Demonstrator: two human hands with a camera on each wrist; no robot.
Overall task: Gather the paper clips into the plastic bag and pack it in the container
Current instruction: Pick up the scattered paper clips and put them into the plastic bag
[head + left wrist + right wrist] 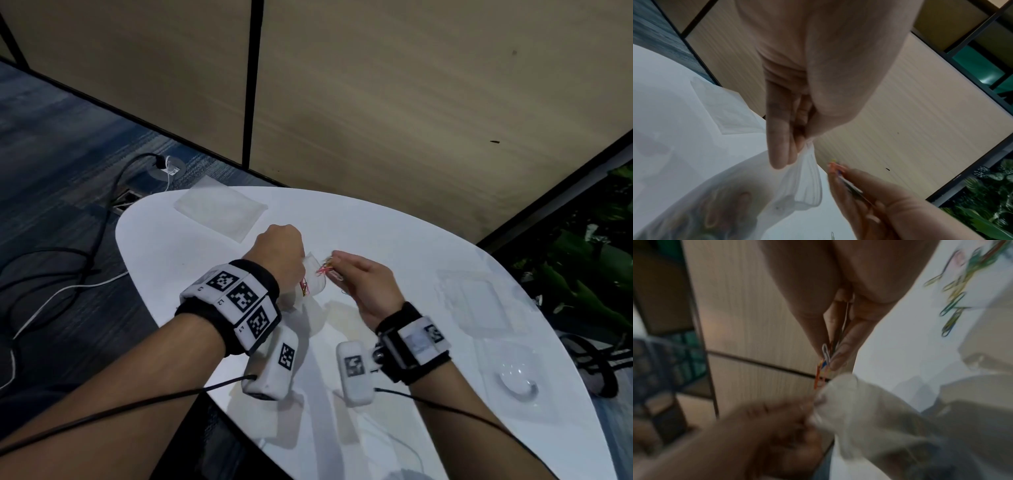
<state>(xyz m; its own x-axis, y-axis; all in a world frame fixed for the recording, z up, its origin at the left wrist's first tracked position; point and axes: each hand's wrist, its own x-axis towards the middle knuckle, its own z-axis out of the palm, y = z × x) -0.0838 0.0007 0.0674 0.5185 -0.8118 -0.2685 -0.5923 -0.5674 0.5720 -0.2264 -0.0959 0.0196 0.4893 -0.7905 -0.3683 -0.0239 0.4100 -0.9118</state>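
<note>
From the head view, the left hand (279, 251) holds the bag (313, 277) by its rim above the white table (205, 260), mouth turned toward the right hand (368, 286), which pinches a bunch of clips (325, 267) just beside that opening; the clips lie to the bag's right, long axes pointing into the mouth, so the right hand is the nearer one for the drop. A clear container (479, 301) sits well apart to the right, and a flat spare bag (219, 209) lies at the far left. The left wrist view shows the left grip narrow, fingers (781, 146) bunching thin, crinkled, translucent film, some clips already inside. The right wrist view, blurred, shows fingertips (840, 356) clamped on slim coated wire clips, orange and white, touching the bag's rim; loose clips (953, 296) lie on the table.
</note>
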